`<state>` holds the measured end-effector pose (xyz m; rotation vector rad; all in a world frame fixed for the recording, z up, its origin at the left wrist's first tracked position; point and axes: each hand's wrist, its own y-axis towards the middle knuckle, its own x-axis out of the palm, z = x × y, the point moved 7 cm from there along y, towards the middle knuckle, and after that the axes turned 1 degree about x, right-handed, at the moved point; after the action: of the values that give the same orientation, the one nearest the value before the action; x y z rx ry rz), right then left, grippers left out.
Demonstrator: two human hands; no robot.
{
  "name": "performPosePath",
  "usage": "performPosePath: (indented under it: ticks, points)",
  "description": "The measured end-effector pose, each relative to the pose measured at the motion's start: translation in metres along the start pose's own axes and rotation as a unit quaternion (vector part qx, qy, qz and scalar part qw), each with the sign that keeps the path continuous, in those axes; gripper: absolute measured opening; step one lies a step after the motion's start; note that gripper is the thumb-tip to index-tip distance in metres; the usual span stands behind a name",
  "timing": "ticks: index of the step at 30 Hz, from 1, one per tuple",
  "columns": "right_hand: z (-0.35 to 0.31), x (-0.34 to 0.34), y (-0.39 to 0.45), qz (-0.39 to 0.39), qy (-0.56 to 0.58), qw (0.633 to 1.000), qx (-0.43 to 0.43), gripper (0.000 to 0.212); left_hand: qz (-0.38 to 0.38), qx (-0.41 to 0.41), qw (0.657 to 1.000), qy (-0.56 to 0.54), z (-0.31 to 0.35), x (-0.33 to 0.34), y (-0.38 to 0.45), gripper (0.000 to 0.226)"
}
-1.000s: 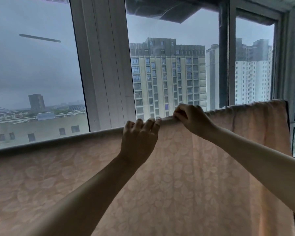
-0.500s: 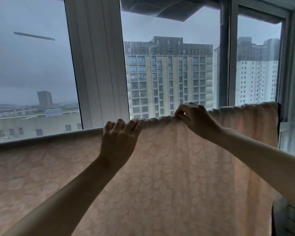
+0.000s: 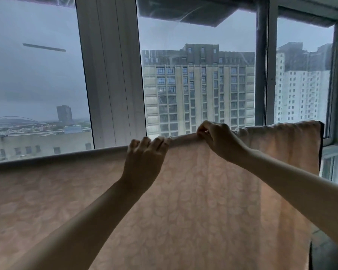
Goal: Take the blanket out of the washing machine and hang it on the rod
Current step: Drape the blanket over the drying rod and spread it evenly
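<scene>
Reaching up and forward, both bare arms meet at the top edge of the blanket (image 3: 183, 211), a peach cloth with a faint leaf pattern that hangs draped across nearly the whole width of the view, in front of the window (image 3: 199, 75). The left hand (image 3: 144, 162) rises from the lower left on a nearly straight forearm, its back towards the camera, fingers curled over the top fold so that the knuckles sit along the edge; it grips the blanket there. The right hand (image 3: 219, 139) comes in from the right on an arm angled up and leftward, wrist bent down, with fingertips pinching the same top fold just beside the left hand (the two are close but not touching). Between them the edge runs taut and smooth. To the right of the right hand the cloth bunches in small gathers before ending at a dark-trimmed side edge near the window frame. To the left the top fold runs as a smooth rounded line to the picture's edge; the rod itself is hidden beneath the fabric. Beyond the glass stand tall buildings (image 3: 197, 90) under a grey sky.
</scene>
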<state>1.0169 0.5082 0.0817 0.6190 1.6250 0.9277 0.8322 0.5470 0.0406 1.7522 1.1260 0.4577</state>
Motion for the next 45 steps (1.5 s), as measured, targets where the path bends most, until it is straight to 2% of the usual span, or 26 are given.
performPosePath:
  ticks: [6, 14, 22, 26, 30, 34, 45]
  points:
    - [0.005, 0.001, -0.002, 0.007, 0.015, 1.0, -0.021, 0.006, -0.004, -0.01, 1.0, 0.005, 0.035, 0.021, 0.023, 0.04]
    - [0.042, -0.016, -0.014, 0.014, -0.013, 1.0, -0.009, 0.016, 0.008, -0.014, 1.0, 0.023, 0.027, 0.017, 0.017, 0.038]
    - [0.04, -0.012, -0.013, 0.042, -0.023, 0.999, -0.019, 0.006, 0.006, -0.013, 1.0, 0.007, 0.023, 0.016, 0.014, 0.037]
    - [0.048, -0.013, -0.007, 0.031, -0.047, 0.998, 0.005, 0.01, 0.006, -0.017, 1.0, 0.01, 0.023, 0.014, 0.014, 0.039]
    - [0.072, -0.039, -0.007, 0.094, -0.03, 0.994, 0.05, 0.01, -0.011, -0.003, 1.0, 0.0, 0.028, 0.015, 0.014, 0.041]
    - [0.076, -0.03, -0.016, 0.071, -0.037, 0.996, 0.044, 0.007, -0.03, -0.023, 0.999, -0.025, 0.03, 0.018, 0.02, 0.038]
    - [0.079, -0.028, -0.016, 0.062, -0.05, 0.997, 0.021, 0.005, -0.056, 0.05, 0.996, -0.044, 0.082, 0.039, 0.064, 0.04]
